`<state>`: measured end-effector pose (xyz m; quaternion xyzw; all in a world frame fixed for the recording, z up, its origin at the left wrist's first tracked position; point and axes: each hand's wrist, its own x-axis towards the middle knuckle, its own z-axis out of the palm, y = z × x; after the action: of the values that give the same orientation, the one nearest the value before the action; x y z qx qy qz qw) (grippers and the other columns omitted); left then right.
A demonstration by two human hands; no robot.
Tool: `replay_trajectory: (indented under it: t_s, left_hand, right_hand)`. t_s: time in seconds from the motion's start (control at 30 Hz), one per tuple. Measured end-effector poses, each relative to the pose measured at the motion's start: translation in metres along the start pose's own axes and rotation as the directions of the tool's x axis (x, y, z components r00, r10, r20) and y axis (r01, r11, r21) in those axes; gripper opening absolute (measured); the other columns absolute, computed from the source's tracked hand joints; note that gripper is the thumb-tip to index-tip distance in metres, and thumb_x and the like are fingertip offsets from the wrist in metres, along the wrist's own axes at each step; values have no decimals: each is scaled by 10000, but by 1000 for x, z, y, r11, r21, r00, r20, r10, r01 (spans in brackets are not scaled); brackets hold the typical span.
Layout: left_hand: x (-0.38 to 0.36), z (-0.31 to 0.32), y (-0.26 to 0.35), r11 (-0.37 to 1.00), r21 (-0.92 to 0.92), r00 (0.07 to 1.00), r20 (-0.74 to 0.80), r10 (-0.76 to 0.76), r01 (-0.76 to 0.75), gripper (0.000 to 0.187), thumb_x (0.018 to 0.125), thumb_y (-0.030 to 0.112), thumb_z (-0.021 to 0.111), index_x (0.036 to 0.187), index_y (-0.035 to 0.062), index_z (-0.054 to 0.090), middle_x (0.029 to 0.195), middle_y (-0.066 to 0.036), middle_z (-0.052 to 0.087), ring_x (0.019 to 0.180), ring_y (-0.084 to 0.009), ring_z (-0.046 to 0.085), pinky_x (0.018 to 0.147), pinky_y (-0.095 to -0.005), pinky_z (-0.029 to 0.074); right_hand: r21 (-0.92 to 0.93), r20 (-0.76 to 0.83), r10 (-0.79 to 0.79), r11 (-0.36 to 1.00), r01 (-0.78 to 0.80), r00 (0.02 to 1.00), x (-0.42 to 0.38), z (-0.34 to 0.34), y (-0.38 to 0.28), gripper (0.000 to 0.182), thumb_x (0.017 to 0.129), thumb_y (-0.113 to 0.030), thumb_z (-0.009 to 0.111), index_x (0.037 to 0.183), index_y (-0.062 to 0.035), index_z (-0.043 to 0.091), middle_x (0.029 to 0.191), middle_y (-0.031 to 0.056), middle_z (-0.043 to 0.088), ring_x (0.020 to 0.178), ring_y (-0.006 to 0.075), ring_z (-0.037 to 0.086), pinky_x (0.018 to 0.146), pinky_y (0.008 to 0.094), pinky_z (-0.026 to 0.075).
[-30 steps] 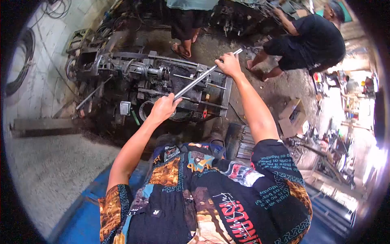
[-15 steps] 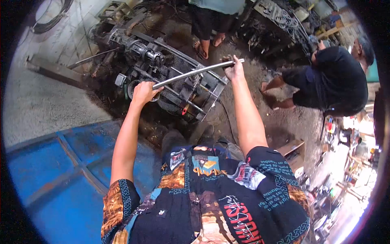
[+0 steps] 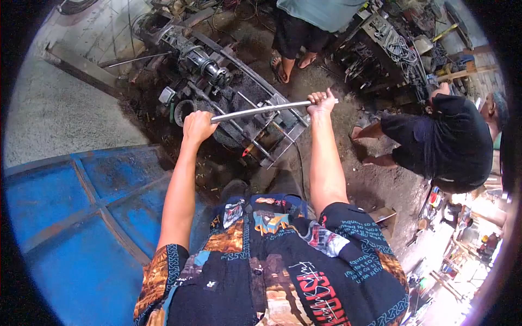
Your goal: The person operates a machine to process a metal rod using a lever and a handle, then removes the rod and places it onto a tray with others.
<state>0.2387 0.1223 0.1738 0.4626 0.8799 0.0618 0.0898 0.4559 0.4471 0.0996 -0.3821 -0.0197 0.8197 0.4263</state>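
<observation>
A long metal rod [image 3: 261,110] is held across in front of me, over a greasy lathe-like machine [image 3: 217,81]. My left hand [image 3: 199,127] is wrapped round its left end. Near the right end, my right hand [image 3: 321,103] grips the rod, and a short tip sticks out past the fingers. The rod tilts slightly, its right end a little higher in the view. Below it, the machine's rails and a small red-orange part [image 3: 248,149] show.
A person in dark shorts [image 3: 296,35] stands beyond the machine. Another person in black [image 3: 462,136] bends at a cluttered bench [image 3: 394,46] on the right. A blue framed panel [image 3: 54,201] lies at left; a metal beam [image 3: 81,70] is behind it.
The rod has become more level as its right end moved lower in view. My right hand's fingers have closed round it. The whole view has shifted slightly.
</observation>
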Motion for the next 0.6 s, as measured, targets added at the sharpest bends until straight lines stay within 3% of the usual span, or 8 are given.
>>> replay_trajectory:
  t_s: [0.1, 0.2, 0.33, 0.4, 0.5, 0.6]
  left_hand:
    - [-5, -3, 8, 998, 8, 998, -4, -60, 60, 173, 746, 264, 699, 788, 101, 739, 747, -182, 678, 724, -358, 678, 675, -458, 544]
    - [-4, -2, 11, 994, 72, 997, -7, -76, 77, 166, 732, 244, 692, 789, 95, 740, 748, -176, 679, 736, -346, 679, 686, -452, 543]
    - [-11, 4, 13, 993, 86, 995, -62, -78, 83, 157, 716, 236, 697, 732, 81, 713, 735, -170, 676, 732, -345, 675, 683, -453, 536]
    - [-22, 10, 20, 988, 80, 989, -69, -127, 133, 161, 718, 240, 697, 744, 81, 713, 741, -170, 676, 735, -347, 673, 681, -455, 536]
    - [-57, 31, 37, 967, 40, 958, -152, -244, 252, 174, 740, 239, 693, 808, 80, 703, 768, -170, 671, 759, -359, 667, 681, -472, 533]
    - [-80, 38, 58, 940, -13, 930, -138, -340, 342, 180, 757, 254, 687, 809, 82, 687, 761, -173, 666, 751, -375, 663, 686, -484, 531]
  right_hand:
    - [-93, -45, 20, 995, -24, 999, 1, -1, -3, 459, 940, -265, 460, 521, -178, 294, 457, -36, 226, 393, 129, 210, 446, 302, 227]
    - [-66, -102, 37, 997, -44, 994, 2, 1, -4, 411, 935, -209, 439, 549, -167, 304, 470, -22, 227, 393, 140, 210, 445, 310, 227]
    - [-72, -98, 108, 991, -115, 989, 14, -4, -8, 355, 935, -217, 426, 608, -163, 301, 497, -20, 229, 409, 144, 204, 431, 326, 235]
    - [-123, -67, 111, 985, -119, 992, 21, 9, -7, 356, 933, -213, 417, 609, -163, 278, 505, -21, 221, 411, 145, 208, 427, 322, 229]
    - [-292, 113, 129, 952, -92, 985, 58, 24, 4, 354, 919, -210, 421, 609, -166, 256, 516, -21, 208, 413, 147, 209, 423, 315, 212]
    - [-346, 90, 237, 918, -192, 967, 76, 46, 12, 367, 914, -212, 436, 606, -170, 241, 519, -22, 216, 409, 145, 211, 420, 319, 211]
